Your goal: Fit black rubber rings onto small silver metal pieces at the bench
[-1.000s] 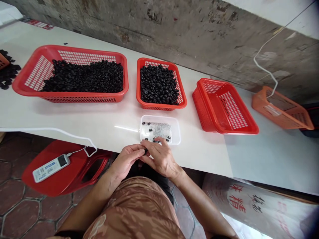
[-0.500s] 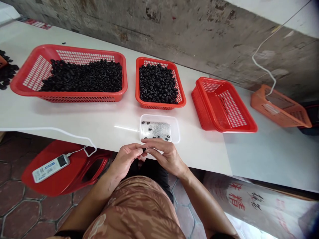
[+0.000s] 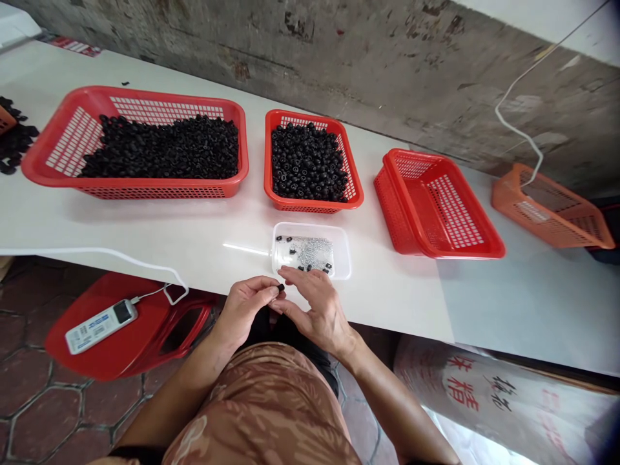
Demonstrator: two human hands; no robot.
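from the head view, the left hand (image 3: 247, 309) pinches a small black piece (image 3: 280, 287) between thumb and fingertips, above the front edge of the bench (image 3: 387, 290); the right hand (image 3: 320, 310) is open, holding nothing, just beside it, near a clear tub (image 3: 341, 255).

A large red basket (image 3: 155, 192) and a smaller red basket (image 3: 314, 205) are set on the white counter (image 3: 159, 223), both heaped with black pieces (image 3: 165, 148). A third red basket (image 3: 436, 206), an orange basket (image 3: 552, 206) and a clear plastic tub (image 3: 310, 226) are placed alongside; a white cord (image 3: 97, 249) is laid along the front edge.

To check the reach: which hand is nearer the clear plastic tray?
Right hand: its fingers lie by the clear plastic tray's near edge. Left hand: farther, in front of the tray's left corner.
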